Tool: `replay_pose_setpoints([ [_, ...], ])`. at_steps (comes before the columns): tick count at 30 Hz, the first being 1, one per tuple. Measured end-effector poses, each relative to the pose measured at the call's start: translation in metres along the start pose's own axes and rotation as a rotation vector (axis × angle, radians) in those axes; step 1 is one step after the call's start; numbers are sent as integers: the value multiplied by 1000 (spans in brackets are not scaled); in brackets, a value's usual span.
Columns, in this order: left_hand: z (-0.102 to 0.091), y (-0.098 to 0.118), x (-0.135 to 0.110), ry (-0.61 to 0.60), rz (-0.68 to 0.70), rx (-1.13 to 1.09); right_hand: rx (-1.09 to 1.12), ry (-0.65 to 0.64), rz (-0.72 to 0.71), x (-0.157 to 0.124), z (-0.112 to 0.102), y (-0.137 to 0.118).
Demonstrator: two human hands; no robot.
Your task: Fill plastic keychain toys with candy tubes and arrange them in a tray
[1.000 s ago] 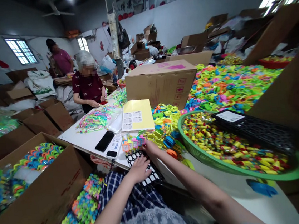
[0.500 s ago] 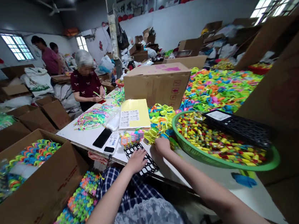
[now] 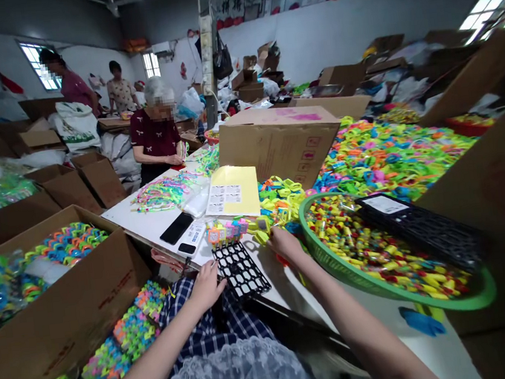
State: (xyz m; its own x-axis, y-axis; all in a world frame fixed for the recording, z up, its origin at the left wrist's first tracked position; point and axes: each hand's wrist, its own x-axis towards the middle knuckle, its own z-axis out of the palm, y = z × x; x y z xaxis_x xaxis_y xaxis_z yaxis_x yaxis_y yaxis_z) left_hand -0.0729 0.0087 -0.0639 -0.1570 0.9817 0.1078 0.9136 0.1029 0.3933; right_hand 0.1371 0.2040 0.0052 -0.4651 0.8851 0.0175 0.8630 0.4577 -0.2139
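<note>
A black plastic grid tray (image 3: 242,271) with rows of openings lies at the table's near edge. My left hand (image 3: 206,287) rests at its left side, fingertips by the edge and thumb apart, open. My right hand (image 3: 286,245) is curled at the near end of a heap of yellow plastic pieces (image 3: 281,201); its fingertips are largely hidden, and what they hold cannot be made out. A small orange-red piece (image 3: 282,260) shows just under that hand. At the far end of the tray stands a row of orange and pink pieces (image 3: 226,231) with printed faces.
A green basket (image 3: 335,271) of small yellow-red parts, with another black tray (image 3: 425,227) on it, stands at right. Left lie a phone (image 3: 176,229) and yellow sheet (image 3: 246,193). An open carton (image 3: 109,291) is beside the table. A co-worker (image 3: 155,133) sits across.
My left hand has slid off the grid tray's middle to its left edge, uncovering the openings. My right hand stays by the yellow pieces. The camera view has turned slightly left.
</note>
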Motion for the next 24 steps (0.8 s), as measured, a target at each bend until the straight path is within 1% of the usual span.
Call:
replay_pose_setpoints([
  [3,7,3,1,3,-3,-13,309,33,-168,-2,1,-2],
  [5,11,5,2,3,-7,-17,485,30,-276,-6,11,-12],
  [8,18,7,2,1,-14,-15,698,-1,-363,-14,37,-37],
  [11,23,8,2,-8,-11,-12,835,-37,-390,-20,66,-66],
  [13,24,8,3,-12,-5,-13,869,-48,-397,-20,81,-80],
  [16,26,7,4,-10,2,-23,860,-25,-449,-17,95,-92],
  [20,29,5,4,10,4,-63,786,30,-504,-10,102,-96],
  [24,31,3,3,47,1,-139,767,38,-526,-6,102,-97],
])
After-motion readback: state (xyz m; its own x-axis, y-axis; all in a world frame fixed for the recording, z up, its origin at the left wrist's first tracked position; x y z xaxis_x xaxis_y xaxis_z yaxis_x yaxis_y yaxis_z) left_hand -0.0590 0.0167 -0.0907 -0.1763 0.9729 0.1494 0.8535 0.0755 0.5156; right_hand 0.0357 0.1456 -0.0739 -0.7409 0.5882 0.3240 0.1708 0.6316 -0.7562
